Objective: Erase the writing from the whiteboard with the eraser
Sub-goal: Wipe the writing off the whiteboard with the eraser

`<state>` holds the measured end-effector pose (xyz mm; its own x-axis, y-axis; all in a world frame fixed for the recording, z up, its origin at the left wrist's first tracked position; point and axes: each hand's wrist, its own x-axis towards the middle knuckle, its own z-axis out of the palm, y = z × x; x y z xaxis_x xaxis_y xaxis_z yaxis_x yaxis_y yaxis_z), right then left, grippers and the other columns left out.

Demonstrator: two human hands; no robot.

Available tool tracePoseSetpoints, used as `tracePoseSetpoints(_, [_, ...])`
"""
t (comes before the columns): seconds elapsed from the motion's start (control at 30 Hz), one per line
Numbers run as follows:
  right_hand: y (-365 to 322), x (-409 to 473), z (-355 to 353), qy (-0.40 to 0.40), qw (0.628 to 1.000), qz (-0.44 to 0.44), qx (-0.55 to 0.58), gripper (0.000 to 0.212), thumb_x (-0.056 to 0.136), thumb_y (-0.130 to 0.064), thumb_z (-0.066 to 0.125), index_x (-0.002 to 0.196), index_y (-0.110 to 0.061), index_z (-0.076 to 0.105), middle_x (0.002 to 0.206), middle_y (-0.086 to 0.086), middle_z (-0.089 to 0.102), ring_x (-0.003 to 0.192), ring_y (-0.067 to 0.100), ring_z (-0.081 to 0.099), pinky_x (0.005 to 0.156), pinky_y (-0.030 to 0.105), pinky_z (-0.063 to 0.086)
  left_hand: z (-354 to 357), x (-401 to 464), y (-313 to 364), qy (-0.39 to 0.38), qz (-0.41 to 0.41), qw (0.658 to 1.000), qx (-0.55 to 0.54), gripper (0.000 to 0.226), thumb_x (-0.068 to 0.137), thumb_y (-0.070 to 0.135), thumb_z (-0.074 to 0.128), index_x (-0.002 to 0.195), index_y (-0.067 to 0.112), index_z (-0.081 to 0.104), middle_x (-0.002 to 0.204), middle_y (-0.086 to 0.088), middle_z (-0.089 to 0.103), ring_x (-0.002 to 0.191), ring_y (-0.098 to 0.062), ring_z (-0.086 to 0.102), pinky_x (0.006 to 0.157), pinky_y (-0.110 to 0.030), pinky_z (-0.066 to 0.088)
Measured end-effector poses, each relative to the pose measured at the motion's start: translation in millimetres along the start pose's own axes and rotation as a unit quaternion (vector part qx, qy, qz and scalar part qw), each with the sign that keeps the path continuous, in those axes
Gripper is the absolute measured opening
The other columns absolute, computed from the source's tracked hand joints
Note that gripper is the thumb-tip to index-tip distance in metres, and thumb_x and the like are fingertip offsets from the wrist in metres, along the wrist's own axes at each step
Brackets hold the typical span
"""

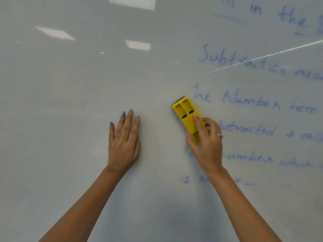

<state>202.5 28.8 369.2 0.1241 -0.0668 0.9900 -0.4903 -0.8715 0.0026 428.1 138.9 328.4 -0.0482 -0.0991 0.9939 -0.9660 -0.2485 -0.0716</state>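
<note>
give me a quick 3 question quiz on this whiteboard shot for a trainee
1. True or false: the left hand grips the eraser.
2. Which side of the whiteboard still carries blue writing: a) left b) right c) both
3. Fill in: the eraser is coloured ____.

Key
1. False: the right hand grips it, while the left rests flat on the board with straight fingers.
2. b
3. yellow

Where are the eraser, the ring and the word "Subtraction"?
eraser [186, 113]: head view, yellow plastic back.
ring [220, 136]: head view, band on a right-hand finger.
word "Subtraction" [242, 62]: head view, middle letters.
</note>
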Motion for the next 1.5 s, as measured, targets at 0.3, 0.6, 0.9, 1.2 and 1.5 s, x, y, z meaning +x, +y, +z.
tracePoseSetpoints(0.3, [0,-3,8,-0.015,0.998,-0.054,0.011,0.055,0.082,-0.022,0.068,0.134,-0.012,0.054,0.113,0.02,0.056,0.092,0.035,0.053,0.079,0.045,0.05,20,33,40,-0.018,-0.018,1.0,0.009,0.052,0.098,0.015,0.035,0.149,0.003,0.038,0.157,-0.017,0.03,0.147,-0.03,0.025,0.119,-0.052,0.015])
tracePoseSetpoints(0.6, [42,6,-6,0.001,0.996,-0.087,-0.018,0.057,0.079,-0.022,0.066,0.134,-0.017,0.051,0.111,0.018,0.057,0.09,0.034,0.054,0.076,0.045,0.051,32,25,36,0.006,0.007,0.998,0.058,0.05,0.103,0.017,0.033,0.15,0.002,0.034,0.159,-0.016,0.028,0.149,-0.029,0.024,0.119,-0.053,0.021])
tracePoseSetpoints(0.9, [17,-7,10,-0.019,0.992,-0.126,0.011,0.058,0.08,-0.023,0.067,0.135,-0.016,0.05,0.11,0.019,0.06,0.086,0.035,0.056,0.075,0.042,0.05,30,25,36,0.004,0.005,0.998,0.062,0.05,0.103,0.019,0.032,0.15,0.002,0.033,0.158,-0.016,0.028,0.148,-0.03,0.025,0.12,-0.053,0.02])
tracePoseSetpoints(1.2, [59,23,-8,0.02,0.992,-0.122,-0.004,0.055,0.08,-0.023,0.066,0.133,-0.013,0.054,0.108,0.022,0.059,0.087,0.035,0.055,0.075,0.045,0.052,30,26,37,0.005,0.004,0.998,0.067,0.05,0.103,0.019,0.03,0.149,0.001,0.035,0.157,-0.017,0.03,0.148,-0.031,0.026,0.119,-0.054,0.022])
tracePoseSetpoints(1.5, [22,94,-8,0.029,0.995,-0.093,0.003,0.06,0.076,-0.021,0.073,0.132,-0.01,0.056,0.109,0.024,0.059,0.087,0.039,0.056,0.076,0.043,0.05,31,26,38,-0.001,-0.004,0.998,0.069,0.051,0.102,0.02,0.03,0.15,0.002,0.035,0.158,-0.017,0.03,0.149,-0.03,0.024,0.119,-0.055,0.023])
